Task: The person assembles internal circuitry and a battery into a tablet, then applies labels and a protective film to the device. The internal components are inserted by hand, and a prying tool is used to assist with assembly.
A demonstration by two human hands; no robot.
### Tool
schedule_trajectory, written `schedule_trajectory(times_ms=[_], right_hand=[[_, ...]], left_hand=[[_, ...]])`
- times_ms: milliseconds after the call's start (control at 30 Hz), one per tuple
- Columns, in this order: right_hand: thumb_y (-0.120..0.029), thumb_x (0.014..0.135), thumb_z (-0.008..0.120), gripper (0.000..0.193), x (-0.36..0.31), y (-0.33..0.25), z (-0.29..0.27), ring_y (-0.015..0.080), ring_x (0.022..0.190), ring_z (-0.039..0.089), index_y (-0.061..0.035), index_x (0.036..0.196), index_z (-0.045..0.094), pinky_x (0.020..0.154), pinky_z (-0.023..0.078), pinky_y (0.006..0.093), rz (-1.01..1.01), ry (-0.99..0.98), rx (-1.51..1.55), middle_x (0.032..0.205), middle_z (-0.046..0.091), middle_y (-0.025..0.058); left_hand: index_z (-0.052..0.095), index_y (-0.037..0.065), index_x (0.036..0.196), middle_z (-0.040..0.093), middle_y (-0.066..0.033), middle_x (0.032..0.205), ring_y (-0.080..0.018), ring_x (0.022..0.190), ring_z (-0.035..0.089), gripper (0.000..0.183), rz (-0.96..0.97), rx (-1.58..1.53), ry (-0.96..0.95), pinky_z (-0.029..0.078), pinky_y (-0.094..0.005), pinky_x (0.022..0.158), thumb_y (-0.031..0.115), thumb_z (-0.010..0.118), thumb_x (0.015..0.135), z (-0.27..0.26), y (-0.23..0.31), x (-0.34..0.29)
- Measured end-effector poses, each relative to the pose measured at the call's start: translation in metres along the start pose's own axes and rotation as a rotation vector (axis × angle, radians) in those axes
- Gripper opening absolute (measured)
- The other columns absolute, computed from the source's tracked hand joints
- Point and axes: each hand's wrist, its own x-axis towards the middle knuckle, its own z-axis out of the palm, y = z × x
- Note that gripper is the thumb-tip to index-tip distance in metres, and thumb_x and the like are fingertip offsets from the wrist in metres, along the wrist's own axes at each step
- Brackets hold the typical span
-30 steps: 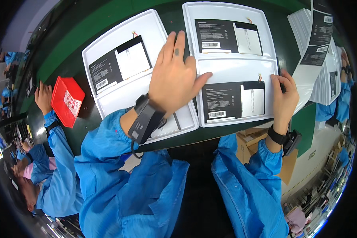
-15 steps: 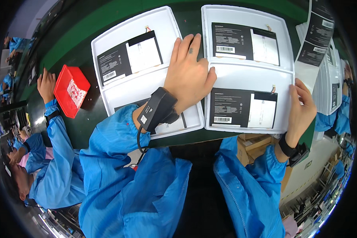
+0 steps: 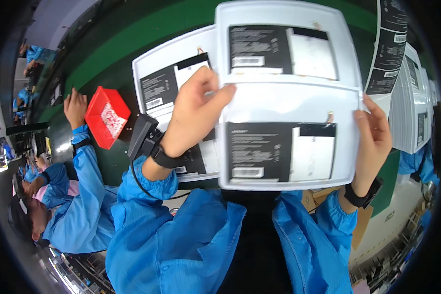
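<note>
Both of my hands hold a white plastic tray (image 3: 291, 103), raised off the table and partly over a second white tray (image 3: 176, 46). My left hand (image 3: 193, 110) pinches its left edge between thumb and curled fingers. On the right edge, my right hand (image 3: 375, 134) grips with the thumb on top; some fingertips are hidden. Two flat black-and-white battery packs lie in the held tray, an upper one (image 3: 259, 44) and a lower one (image 3: 255, 147), each with a small wire connector. The second tray also carries a similar pack (image 3: 159, 90), partly covered by my left hand and arm.
At the left stands a red bin (image 3: 94, 125) with small white and red bits. A co-worker's hand (image 3: 75, 109) rests beside it. On the right are a stack of white trays (image 3: 403, 125) and a hanging strip of black printed sheets (image 3: 392, 46). A cable runs from my left wrist.
My left hand has come down from between the two trays and closed on the right tray's left edge. That tray has lifted and shifted left, overlapping the other one.
</note>
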Motion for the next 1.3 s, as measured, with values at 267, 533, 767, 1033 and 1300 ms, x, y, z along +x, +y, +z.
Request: schedule_trajectory(times_ms=[267, 533, 767, 1033, 1300], right_hand=[[0.000, 0.083, 0.074, 0.022, -0.035, 0.003, 0.095, 0.0147, 0.088, 0.067, -0.0016, 0.105, 0.072, 0.065, 0.053, 0.0241, -0.222, -0.504, 0.148, 0.126, 0.068, 0.0140], [0.001, 0.083, 0.073, 0.019, -0.020, -0.004, 0.079, 0.0220, 0.085, 0.070, 0.0001, 0.102, 0.072, 0.071, 0.055, 0.0282, -0.386, -0.574, 0.001, 0.119, 0.071, 0.0157], [0.002, 0.096, 0.062, 0.027, 0.008, 0.027, -0.008, 0.0230, 0.106, 0.067, 0.0054, 0.122, 0.064, 0.088, 0.053, 0.0315, -0.652, 0.298, -0.058, 0.127, 0.066, 0.0184], [-0.007, 0.097, 0.067, 0.038, 0.018, 0.059, -0.076, 0.0167, 0.107, 0.064, 0.0030, 0.133, 0.060, 0.093, 0.048, 0.0271, -0.240, 0.173, -0.262, 0.122, 0.067, 0.0128], [0.002, 0.090, 0.066, 0.034, -0.006, 0.037, -0.075, 0.0145, 0.094, 0.064, 0.0031, 0.123, 0.064, 0.078, 0.048, 0.0252, -0.119, -0.149, -0.046, 0.112, 0.069, 0.0096]], left_hand=[[0.046, 0.003, 0.118, 0.072, -0.0091, 0.087, -0.0087, 0.074, 0.066, 0.030, -0.129, -0.096, 0.416, 0.051, -0.0215, 0.064, 0.005, 0.066, 0.096, -0.087, -0.030, -0.064], [0.051, -0.007, 0.134, 0.066, -0.0135, 0.070, -0.0141, 0.058, 0.060, 0.048, -0.210, 0.718, 0.440, 0.046, -0.0294, 0.055, 0.026, 0.062, 0.101, -0.114, -0.049, -0.082], [0.056, -0.003, 0.133, 0.067, -0.0260, 0.075, -0.0364, 0.066, 0.070, 0.046, -0.226, 0.925, 0.387, 0.053, -0.0426, 0.061, 0.028, 0.059, 0.100, -0.099, -0.027, -0.079], [0.064, 0.004, 0.122, 0.066, -0.0241, 0.070, -0.0424, 0.068, 0.068, 0.035, -0.333, 1.224, 0.154, 0.053, -0.0487, 0.061, 0.030, 0.062, 0.098, -0.105, -0.010, -0.088], [0.049, 0.000, 0.143, 0.067, -0.0156, 0.119, -0.0203, 0.108, 0.065, 0.070, 0.341, 0.356, -0.240, 0.054, -0.0344, 0.086, 0.011, 0.081, 0.082, 0.015, 0.027, -0.001]])
